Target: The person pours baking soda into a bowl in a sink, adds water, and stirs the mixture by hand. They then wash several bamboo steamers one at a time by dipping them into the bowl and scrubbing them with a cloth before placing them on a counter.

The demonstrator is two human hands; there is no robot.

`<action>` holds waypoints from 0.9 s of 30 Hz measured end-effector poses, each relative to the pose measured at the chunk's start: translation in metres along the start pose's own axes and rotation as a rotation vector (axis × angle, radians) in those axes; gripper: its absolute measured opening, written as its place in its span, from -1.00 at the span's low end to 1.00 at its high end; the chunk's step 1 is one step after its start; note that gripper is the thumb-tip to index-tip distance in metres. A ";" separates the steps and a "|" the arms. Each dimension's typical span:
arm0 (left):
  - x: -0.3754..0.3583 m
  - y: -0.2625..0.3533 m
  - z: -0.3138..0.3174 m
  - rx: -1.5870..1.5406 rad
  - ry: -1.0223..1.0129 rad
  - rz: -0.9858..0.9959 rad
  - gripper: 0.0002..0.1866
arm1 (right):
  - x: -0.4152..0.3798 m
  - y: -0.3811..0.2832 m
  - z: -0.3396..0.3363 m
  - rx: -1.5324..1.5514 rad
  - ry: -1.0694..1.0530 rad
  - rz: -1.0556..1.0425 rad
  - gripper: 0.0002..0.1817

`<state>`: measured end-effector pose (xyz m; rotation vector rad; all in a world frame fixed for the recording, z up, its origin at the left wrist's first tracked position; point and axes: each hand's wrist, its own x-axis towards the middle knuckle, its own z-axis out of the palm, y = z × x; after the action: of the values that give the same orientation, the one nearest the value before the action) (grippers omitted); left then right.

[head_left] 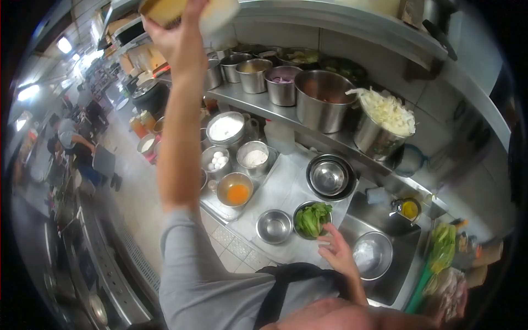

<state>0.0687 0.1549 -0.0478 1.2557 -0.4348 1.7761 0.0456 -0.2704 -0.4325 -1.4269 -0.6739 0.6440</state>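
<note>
High at the top left, my left hand (179, 36) is raised to the upper shelf with its fingers wrapped round a yellowish round tub (164, 12). A pale white rounded thing (220, 15) shows just right of that hand, partly cut off by the frame edge. Lower down, my right hand (336, 250) has its fingers apart, with the fingertips right at the rim of a metal bowl of green leaves (312, 220). Beside that bowl stands a metal bowl (274, 226) with nothing in it. Behind them a small steel bowl (329, 178) sits nested in a dark larger one.
Bowls of orange liquid (237, 193), eggs (218, 160) and white powder (254, 159) stand left. Steel pots (324, 99) line the shelf (275, 113), one heaped with shredded cabbage (388, 113). A sink (399, 286) holds a bowl (373, 255). Another person (69, 135) stands far left.
</note>
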 end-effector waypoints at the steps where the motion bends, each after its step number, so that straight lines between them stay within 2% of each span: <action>1: 0.021 -0.016 0.003 -0.022 -0.002 0.012 -0.12 | -0.005 0.008 -0.002 -0.005 0.049 0.063 -0.16; 3: 0.047 -0.041 0.008 0.209 0.064 -0.032 0.18 | -0.017 0.026 -0.009 0.042 0.146 0.079 -0.20; 4: 0.088 -0.100 -0.020 0.646 0.216 0.226 -0.04 | -0.029 0.038 -0.014 0.084 0.231 0.095 -0.24; 5: 0.113 -0.124 -0.031 0.465 0.003 0.319 0.08 | -0.036 0.054 -0.022 0.081 0.268 0.075 -0.31; 6: 0.151 -0.177 -0.054 0.223 -0.101 0.256 -0.54 | -0.043 0.063 -0.030 0.080 0.301 0.109 -0.33; 7: 0.130 -0.154 -0.038 0.115 -0.267 -0.028 -0.41 | -0.051 0.078 -0.032 0.013 0.377 0.076 -0.34; 8: 0.134 -0.180 -0.035 0.233 -0.315 -0.027 -0.42 | -0.059 0.087 -0.036 -0.169 0.424 0.057 -0.37; 9: 0.126 -0.205 -0.024 0.366 -0.321 0.024 -0.42 | -0.065 0.056 -0.026 0.072 0.503 0.179 -0.39; 10: 0.119 -0.206 -0.020 0.482 -0.296 0.057 -0.42 | -0.074 0.060 -0.026 0.077 0.539 0.180 -0.40; 12: 0.106 -0.208 -0.014 0.596 -0.270 0.081 -0.43 | -0.087 0.068 -0.027 0.273 0.623 0.239 -0.40; 14: 0.095 -0.195 -0.022 0.666 -0.227 0.114 -0.43 | -0.096 0.075 -0.025 0.416 0.747 0.308 -0.43; 18: 0.072 -0.149 -0.039 0.724 -0.156 0.229 -0.43 | -0.108 0.086 -0.030 0.482 0.887 0.370 -0.48; 24: 0.007 -0.061 -0.045 0.663 -0.102 0.399 -0.42 | -0.124 0.101 -0.051 0.474 0.897 0.425 -0.52; 27: -0.068 -0.015 -0.028 0.470 -0.151 0.384 -0.41 | -0.139 0.107 -0.070 0.474 0.894 0.417 -0.53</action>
<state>0.0708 0.1514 -0.1222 1.7307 -0.3716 2.1994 0.0060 -0.4158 -0.5456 -1.2338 0.4647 0.3733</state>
